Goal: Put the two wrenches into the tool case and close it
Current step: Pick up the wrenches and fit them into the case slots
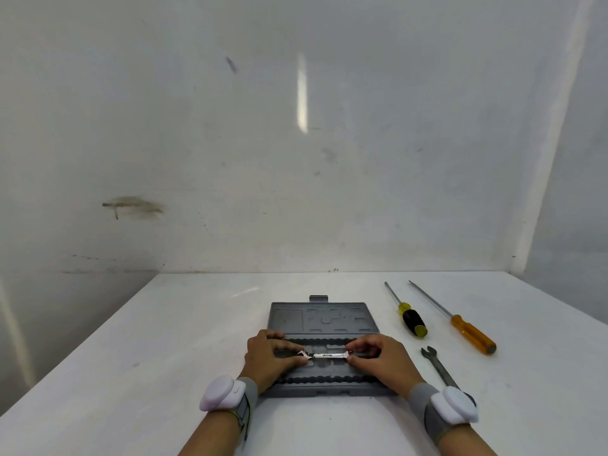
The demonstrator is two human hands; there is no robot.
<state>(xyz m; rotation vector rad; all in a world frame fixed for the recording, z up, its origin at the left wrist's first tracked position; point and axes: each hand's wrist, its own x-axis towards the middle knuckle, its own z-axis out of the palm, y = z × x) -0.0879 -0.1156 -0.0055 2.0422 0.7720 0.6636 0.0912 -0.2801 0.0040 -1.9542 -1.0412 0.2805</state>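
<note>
A grey plastic tool case lies open on the white table, its lid flat toward the wall and its tray toward me. A small shiny wrench lies crosswise over the tray's middle. My left hand pinches its left end and my right hand pinches its right end, both resting on the tray. A second, darker wrench lies on the table just right of the case, its open jaw pointing away from me and its near end hidden behind my right wristband.
Two screwdrivers lie right of the case: one with a black and yellow handle, one longer with an orange handle. A white wall stands close behind the table. The table's left edge runs diagonally.
</note>
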